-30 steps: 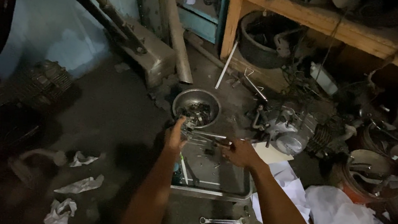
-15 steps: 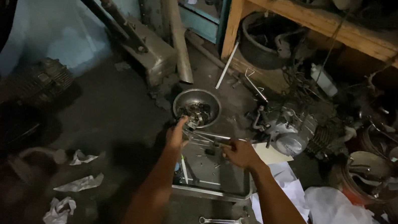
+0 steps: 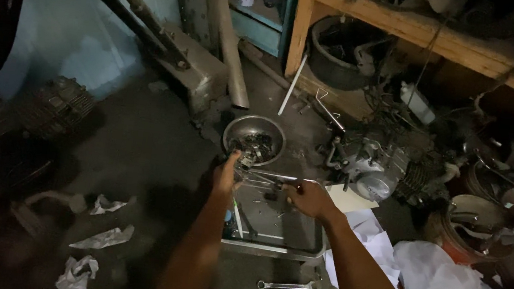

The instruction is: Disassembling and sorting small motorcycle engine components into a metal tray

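Two hands work over a metal tray: the left hand pinches a small part beside the steel bowl at 12 o'clock, the right hand grips a long tool.

Dim workshop. Dark, stained floor spreads around and left of the grip. A pale blue wall stands far left beyond it. A wooden shelf runs above and right; a teal cabinet stands straight beyond.
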